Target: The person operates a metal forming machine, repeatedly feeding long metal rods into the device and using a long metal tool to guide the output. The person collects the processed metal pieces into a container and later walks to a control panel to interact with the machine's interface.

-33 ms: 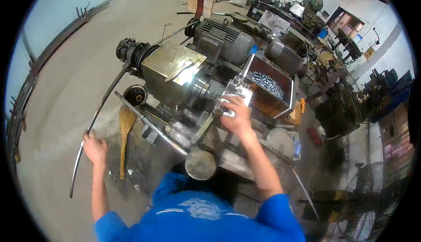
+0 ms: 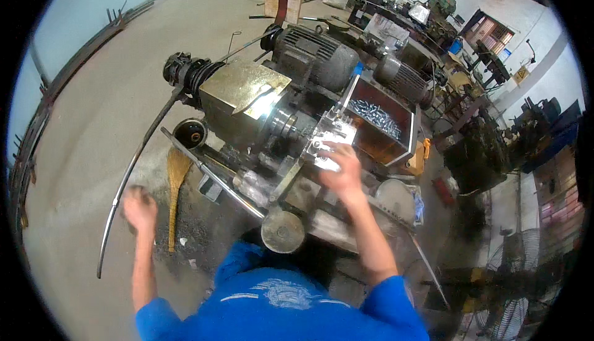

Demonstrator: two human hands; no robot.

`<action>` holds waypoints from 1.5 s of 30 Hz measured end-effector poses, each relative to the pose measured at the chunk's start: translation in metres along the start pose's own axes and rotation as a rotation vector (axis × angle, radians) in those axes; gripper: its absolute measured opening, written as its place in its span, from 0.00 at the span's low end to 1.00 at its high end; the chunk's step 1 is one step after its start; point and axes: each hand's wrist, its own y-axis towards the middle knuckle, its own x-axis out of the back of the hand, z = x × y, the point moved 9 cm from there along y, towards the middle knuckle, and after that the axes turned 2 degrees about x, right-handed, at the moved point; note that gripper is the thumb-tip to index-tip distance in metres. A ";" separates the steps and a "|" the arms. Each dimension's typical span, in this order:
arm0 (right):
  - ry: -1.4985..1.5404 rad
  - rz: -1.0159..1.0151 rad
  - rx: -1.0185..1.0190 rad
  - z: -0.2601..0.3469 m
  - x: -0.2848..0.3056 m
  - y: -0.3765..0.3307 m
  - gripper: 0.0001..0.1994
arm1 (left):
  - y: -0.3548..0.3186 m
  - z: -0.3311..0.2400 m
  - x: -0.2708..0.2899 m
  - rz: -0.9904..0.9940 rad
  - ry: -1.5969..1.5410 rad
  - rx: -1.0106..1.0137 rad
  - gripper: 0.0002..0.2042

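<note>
A long metal lever (image 2: pixel 127 177) curves down from the lathe-like machine's left end, and my left hand (image 2: pixel 140 209) is just to its right, apart from it. Motion smears the fingers of that hand. My right hand (image 2: pixel 341 169) is over the bright metal tool block (image 2: pixel 334 132) in the middle, its fingers stretched out at the block's near edge. Whether the fingertips touch the block is hard to see. Left of the block is the round spindle nose (image 2: pixel 286 123), coming out of the gold-coloured headstock (image 2: pixel 238 87).
An open box (image 2: pixel 413 149) of small metal parts (image 2: pixel 376 118) stands right of the block. Motors (image 2: pixel 314 56) sit behind. A second lever (image 2: pixel 216 177) slants toward me above a round handwheel (image 2: pixel 283 232). On the floor are a straw broom (image 2: pixel 176 186) and scraps.
My left hand has let go of the long lever and shifted a little right. My right hand has drawn slightly back and right on the block, showing more of its top.
</note>
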 end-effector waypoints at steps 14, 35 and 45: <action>-0.282 -0.095 -0.751 -0.098 0.160 -0.286 0.19 | -0.034 -0.109 -0.260 0.941 0.444 -0.790 0.08; 0.106 -0.256 -1.296 -0.028 0.097 -0.471 0.13 | 0.043 -0.084 -0.161 0.435 -0.872 0.501 0.20; 0.844 -0.595 -1.468 0.004 0.004 -0.453 0.12 | 0.045 -0.069 -0.192 0.422 -0.907 0.518 0.14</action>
